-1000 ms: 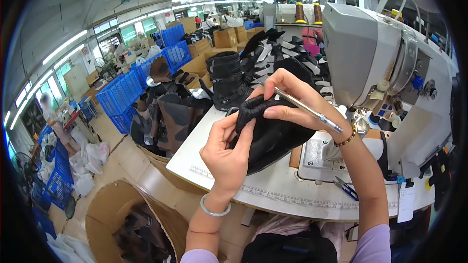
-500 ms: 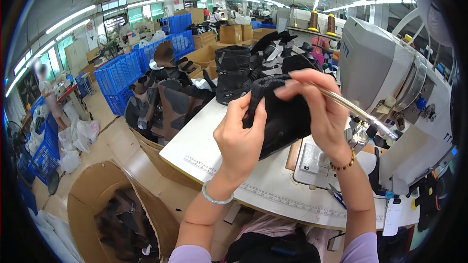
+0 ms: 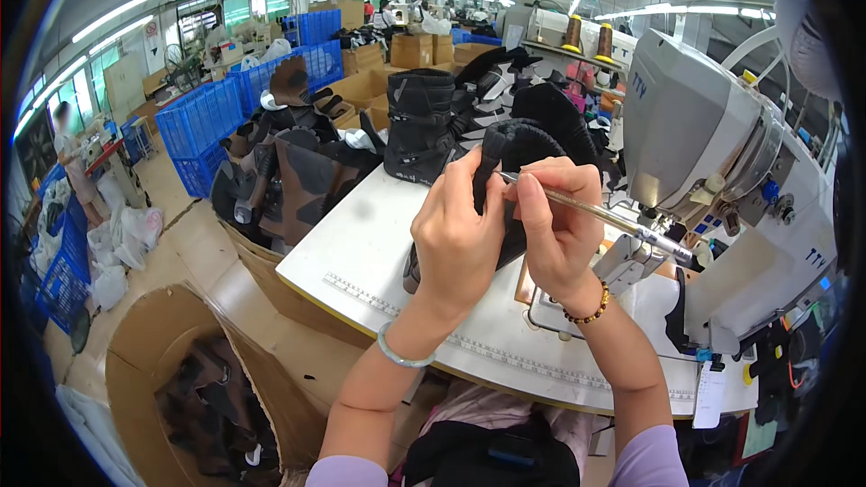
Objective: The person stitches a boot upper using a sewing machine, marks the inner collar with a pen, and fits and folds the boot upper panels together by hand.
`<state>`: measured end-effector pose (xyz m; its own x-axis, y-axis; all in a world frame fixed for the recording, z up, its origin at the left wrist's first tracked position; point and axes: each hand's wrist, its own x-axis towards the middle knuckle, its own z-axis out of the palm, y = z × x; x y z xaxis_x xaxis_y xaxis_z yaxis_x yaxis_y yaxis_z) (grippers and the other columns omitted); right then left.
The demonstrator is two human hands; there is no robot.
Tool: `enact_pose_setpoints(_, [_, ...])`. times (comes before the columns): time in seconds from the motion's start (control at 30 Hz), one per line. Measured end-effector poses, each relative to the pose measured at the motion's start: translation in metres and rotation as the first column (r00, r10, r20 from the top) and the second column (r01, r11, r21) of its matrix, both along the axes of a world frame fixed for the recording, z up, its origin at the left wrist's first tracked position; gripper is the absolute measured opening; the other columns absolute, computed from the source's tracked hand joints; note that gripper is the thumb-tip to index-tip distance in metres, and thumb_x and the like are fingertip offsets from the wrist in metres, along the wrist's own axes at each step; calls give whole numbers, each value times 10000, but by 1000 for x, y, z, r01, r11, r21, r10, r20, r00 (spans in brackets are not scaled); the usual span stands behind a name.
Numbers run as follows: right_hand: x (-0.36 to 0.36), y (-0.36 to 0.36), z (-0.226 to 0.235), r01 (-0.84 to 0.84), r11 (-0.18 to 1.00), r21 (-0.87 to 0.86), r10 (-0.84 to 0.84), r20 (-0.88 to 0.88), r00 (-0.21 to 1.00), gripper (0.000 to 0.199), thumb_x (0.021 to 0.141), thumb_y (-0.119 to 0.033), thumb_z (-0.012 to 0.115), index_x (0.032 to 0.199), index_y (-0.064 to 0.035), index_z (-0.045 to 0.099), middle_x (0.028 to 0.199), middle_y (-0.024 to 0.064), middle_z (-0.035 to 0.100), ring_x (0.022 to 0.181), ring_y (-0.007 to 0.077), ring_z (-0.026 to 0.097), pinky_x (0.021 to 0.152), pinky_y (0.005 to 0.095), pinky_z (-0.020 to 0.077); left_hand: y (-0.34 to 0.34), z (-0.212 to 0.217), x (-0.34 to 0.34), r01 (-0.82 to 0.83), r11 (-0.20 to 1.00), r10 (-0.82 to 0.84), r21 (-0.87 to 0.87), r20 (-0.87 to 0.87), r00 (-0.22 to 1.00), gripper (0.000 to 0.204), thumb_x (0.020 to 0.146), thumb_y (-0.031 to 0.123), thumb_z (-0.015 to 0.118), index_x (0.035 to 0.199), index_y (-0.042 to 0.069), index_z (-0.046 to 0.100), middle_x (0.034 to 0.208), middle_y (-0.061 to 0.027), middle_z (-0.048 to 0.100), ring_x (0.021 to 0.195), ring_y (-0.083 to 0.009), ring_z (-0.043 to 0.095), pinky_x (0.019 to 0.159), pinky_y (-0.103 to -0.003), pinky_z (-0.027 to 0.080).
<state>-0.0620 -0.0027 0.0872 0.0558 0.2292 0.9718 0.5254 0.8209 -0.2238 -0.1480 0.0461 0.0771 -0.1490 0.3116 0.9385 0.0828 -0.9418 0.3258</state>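
Note:
My left hand [image 3: 460,239] is closed on the rim of a black boot upper [image 3: 526,142], pinching its padded edge between thumb and fingers. In my right hand [image 3: 564,225] is a slim silver pen [image 3: 613,224], slanting down to the right away from the upper. Its tip is at the edge of the upper, close to my left thumb. Both hands are above the white worktable [image 3: 352,243], and part of the upper hangs behind them. Just beyond, a second black boot upper [image 3: 420,117] stands upright on the table.
A large grey sewing machine [image 3: 677,117] stands at the right. Along the table's near edge runs a printed ruler strip [image 3: 532,365]. Dark cut pieces [image 3: 311,180] are heaped at the left. A cardboard box [image 3: 135,343] holds more pieces on the floor. Blue crates [image 3: 203,117] stand farther back.
My right hand has come down and left, bringing the pen tip to the upper's edge beside my left thumb. The upper has been turned, and the whole view has shifted slightly.

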Motion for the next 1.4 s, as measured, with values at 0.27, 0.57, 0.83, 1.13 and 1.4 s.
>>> enact_pose_setpoints(0.27, [0,5,1,55,997,60,-59,66,996,129,823,34,573,926,55,499,828,133,583,674,130,553,580,216,451,0,-1,-1,9,1000,-9,-8,-25,1000,232,753,-5,631,967,-47,551,760,-141,601,663,-264,611,564,-329,495])
enact_pose_setpoints(0.57, [0,4,4,89,994,58,-95,91,991,103,823,34,571,907,53,517,825,133,576,649,124,559,558,209,458,1,-2,-1,-20,1000,20,21,-23,1000,245,752,0,632,977,-55,553,736,-141,590,632,-266,599,547,-333,487])
enact_pose_setpoints(0.83, [0,4,4,91,996,25,-93,100,991,99,824,31,571,905,52,517,820,127,570,642,114,554,550,204,458,1,-1,-2,-22,999,23,39,-24,999,244,753,3,631,977,-55,554,727,-134,582,622,-258,590,542,-329,483])
enact_pose_setpoints(1.13, [1,3,4,99,995,30,-102,120,987,102,825,31,569,908,50,513,817,121,564,634,105,545,537,197,449,1,-2,-1,-25,999,26,35,-24,999,250,749,-6,633,980,-56,553,732,-135,584,628,-256,592,546,-326,485])
enact_pose_setpoints(1.4, [-1,4,5,110,993,53,-115,114,987,104,828,35,564,919,48,515,814,114,553,631,110,539,536,203,442,1,-1,-1,-29,999,30,32,-20,999,243,754,0,633,975,-62,554,723,-138,582,619,-258,590,541,-327,485])
